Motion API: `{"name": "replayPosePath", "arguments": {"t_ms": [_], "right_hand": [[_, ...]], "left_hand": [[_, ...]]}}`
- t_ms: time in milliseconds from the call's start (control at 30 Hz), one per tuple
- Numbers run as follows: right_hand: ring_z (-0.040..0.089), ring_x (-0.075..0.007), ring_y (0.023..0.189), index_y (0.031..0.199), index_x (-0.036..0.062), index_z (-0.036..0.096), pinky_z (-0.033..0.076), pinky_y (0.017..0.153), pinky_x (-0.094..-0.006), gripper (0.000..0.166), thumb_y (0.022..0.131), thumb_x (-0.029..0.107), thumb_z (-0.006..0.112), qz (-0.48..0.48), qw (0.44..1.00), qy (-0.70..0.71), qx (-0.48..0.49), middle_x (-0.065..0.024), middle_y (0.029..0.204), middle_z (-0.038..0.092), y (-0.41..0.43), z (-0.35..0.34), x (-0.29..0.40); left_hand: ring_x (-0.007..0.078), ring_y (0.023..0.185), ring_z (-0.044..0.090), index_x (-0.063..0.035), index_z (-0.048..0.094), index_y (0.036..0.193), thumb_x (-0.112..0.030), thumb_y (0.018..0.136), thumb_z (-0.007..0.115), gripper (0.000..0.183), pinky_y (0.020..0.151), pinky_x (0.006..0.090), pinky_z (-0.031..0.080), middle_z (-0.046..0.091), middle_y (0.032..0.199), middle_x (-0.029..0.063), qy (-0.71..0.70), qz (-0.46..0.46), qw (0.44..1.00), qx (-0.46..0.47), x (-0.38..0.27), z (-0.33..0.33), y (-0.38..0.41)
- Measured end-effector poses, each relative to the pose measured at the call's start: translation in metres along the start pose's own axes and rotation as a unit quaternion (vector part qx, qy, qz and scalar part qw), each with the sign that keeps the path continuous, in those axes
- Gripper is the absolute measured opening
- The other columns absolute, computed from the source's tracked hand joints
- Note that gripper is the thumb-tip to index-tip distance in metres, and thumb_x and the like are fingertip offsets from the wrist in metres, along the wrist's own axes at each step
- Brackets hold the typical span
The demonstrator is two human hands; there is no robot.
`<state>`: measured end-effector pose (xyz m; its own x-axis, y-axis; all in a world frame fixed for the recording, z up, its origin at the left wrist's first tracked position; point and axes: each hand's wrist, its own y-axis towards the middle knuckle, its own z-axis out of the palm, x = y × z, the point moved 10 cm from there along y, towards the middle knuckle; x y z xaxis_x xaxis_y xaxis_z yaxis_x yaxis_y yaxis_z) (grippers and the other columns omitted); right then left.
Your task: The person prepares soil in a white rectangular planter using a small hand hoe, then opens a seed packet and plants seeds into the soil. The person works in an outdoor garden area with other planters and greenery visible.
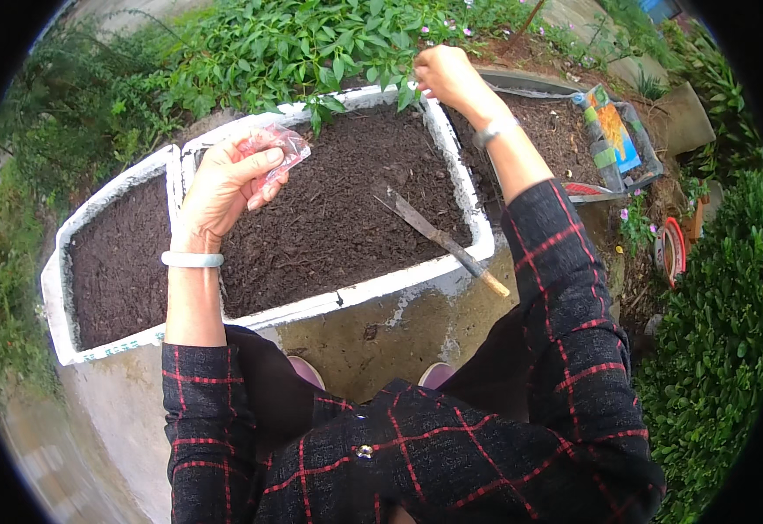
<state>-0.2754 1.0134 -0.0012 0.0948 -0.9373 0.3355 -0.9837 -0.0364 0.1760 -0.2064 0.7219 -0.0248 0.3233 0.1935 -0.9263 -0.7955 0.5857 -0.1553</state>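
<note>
My left hand grips a small clear plastic bag with reddish contents or print, held above the near-left part of a white foam planter box. Dark, loose soil fills the box. Over its far right corner hovers my right hand, fingers bunched and pointing down-left; whether anything is pinched in them is hidden. A knife-like hand tool rests across the near right rim, its worn blade on the soil and its wooden handle end overhanging the concrete.
A second foam planter of soil adjoins on the left. Leafy green plants overhang the far rim. To the right lies another soil bed with bottles and a colourful packet at its end. A hedge grows along the right side.
</note>
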Motion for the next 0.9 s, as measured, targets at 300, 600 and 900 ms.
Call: {"name": "replayPosePath", "arguments": {"t_ms": [300,600,900], "right_hand": [[0.070,-0.0246,0.087,0.116,-0.0067,0.060,0.058,0.076,-0.0304,0.026,0.094,0.005,0.052,0.076,0.974,0.213,0.009,-0.0193,0.103,0.068,-0.006,0.018,-0.013],[0.067,-0.0381,0.092,0.108,-0.0161,0.056,0.058,0.084,-0.0459,0.039,0.098,0.022,0.054,0.170,0.602,0.755,0.195,-0.0267,0.101,0.063,-0.102,0.113,0.094],[0.065,-0.0400,0.100,0.116,-0.0123,0.053,0.055,0.088,-0.0490,0.040,0.100,0.024,0.050,0.170,0.547,0.785,0.234,-0.0252,0.112,0.061,-0.113,0.122,0.118]], "left_hand": [[0.0109,0.053,0.058,-0.0007,0.061,0.107,-0.007,0.088,0.067,0.021,0.040,0.0177,0.038,0.065,0.076,0.0085,0.009,-0.008,1.000,-0.016,0.003,-0.014,-0.006],[0.0056,0.053,0.054,0.0000,0.058,0.099,-0.009,0.090,0.063,0.013,0.044,0.0187,0.041,0.061,0.071,0.0026,0.204,0.016,0.979,0.001,0.013,0.034,0.011],[0.0027,0.052,0.048,-0.0030,0.062,0.091,-0.009,0.089,0.065,0.007,0.046,0.0193,0.039,0.059,0.067,-0.0016,0.320,0.045,0.945,-0.049,0.011,0.036,0.008]]}}
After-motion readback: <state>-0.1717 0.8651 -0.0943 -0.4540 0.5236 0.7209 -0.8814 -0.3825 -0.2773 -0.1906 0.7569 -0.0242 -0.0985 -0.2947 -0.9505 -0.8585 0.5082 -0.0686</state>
